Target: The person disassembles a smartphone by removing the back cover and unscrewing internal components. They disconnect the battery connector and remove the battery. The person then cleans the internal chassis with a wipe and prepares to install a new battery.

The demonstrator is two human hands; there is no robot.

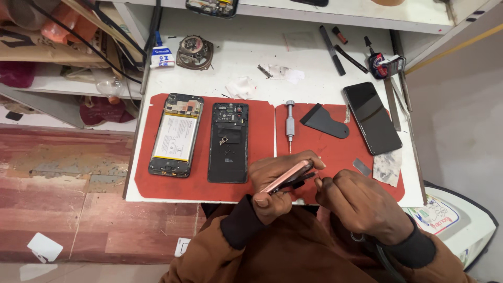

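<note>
A pink phone (287,177) is held on edge in the left hand (277,183), above the near edge of the counter (236,57); its long axis is tilted, with the far end raised toward the upper right and the near end low by the thumb. The right hand (361,202) is closed at the phone's far end, fingertips pinched there; what is pinched cannot be told. On the red mat (262,136) an opened phone with its battery showing (175,135) and a black back cover (229,142) lie side by side, lengthwise away from the person. A screwdriver (290,124), a black pick (324,121) and a dark phone (372,118) lie further right.
</note>
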